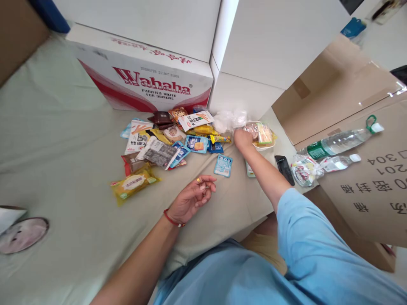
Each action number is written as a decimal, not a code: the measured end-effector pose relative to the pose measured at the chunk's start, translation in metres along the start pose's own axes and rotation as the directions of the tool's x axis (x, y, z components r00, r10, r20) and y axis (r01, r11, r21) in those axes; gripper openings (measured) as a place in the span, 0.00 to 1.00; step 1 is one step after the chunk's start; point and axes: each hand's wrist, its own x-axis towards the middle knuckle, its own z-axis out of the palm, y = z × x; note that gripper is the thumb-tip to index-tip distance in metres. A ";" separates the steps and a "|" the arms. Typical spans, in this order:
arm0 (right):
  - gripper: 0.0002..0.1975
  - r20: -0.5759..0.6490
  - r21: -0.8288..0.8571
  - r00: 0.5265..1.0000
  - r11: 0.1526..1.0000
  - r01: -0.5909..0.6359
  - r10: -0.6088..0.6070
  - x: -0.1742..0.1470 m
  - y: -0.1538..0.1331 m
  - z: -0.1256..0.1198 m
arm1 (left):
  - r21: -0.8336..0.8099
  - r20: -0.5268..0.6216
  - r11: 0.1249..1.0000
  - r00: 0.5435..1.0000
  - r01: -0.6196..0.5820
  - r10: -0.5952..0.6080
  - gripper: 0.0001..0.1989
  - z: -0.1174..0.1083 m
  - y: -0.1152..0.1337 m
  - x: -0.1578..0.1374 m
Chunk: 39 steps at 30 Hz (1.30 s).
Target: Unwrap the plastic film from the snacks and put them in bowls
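My left hand [193, 197] is held palm up over the cloth, fingers loosely curled and apart, with nothing in it. Just beyond its fingertips lies a small light-blue snack packet [223, 165]. My right hand [244, 139] is at the left side of a white bowl [266, 148], next to a crumpled clear plastic bag [229, 121]. Its fingers point away from me and are hidden, so any grip does not show. Packaged snacks [264, 133] fill the bowl. Left of the right hand, a thin yellow snack stick [220, 139] rests by the heap of packets.
A heap of snack packets [160, 152] lies before a Wahaha water carton [152, 87]. A yellow packet [135, 184] is at its near side. On the right are a black phone [284, 170], a large water bottle [340, 141], a smaller bottle [340, 162] and cardboard boxes [362, 190].
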 end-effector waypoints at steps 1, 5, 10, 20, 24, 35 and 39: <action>0.16 -0.025 0.008 0.999 1.000 -0.019 0.019 -0.008 0.003 0.002 | -0.007 -0.005 1.000 1.000 -0.006 0.006 0.20 0.000 0.000 0.000; 0.06 -0.134 0.515 0.989 0.857 0.017 0.062 -0.067 0.016 0.011 | -0.006 -0.066 1.000 0.997 -0.025 0.025 0.17 0.002 0.003 0.002; 0.18 0.124 0.992 0.990 0.034 -0.122 -0.064 -0.167 0.000 0.030 | 0.154 -0.223 0.982 0.965 -0.106 0.140 0.19 0.007 -0.003 0.006; 0.19 0.059 0.998 0.961 0.048 -0.048 -0.271 -0.216 -0.051 0.045 | 0.578 -0.192 0.808 0.943 -0.114 0.271 0.23 0.011 -0.019 0.009; 0.18 0.006 0.999 0.985 -0.045 -0.014 -0.171 -0.217 -0.054 0.050 | 0.625 -0.245 0.773 0.912 -0.111 0.329 0.21 0.009 -0.019 0.009; 0.22 0.214 0.918 0.973 -0.321 -0.232 -0.092 -0.216 -0.026 0.047 | 0.618 -0.196 0.784 0.954 -0.059 0.227 0.21 0.004 -0.018 0.005; 0.22 0.202 0.925 0.966 -0.292 -0.242 -0.161 -0.221 -0.037 0.045 | 0.603 -0.112 0.791 0.970 -0.106 0.216 0.23 0.010 -0.024 0.006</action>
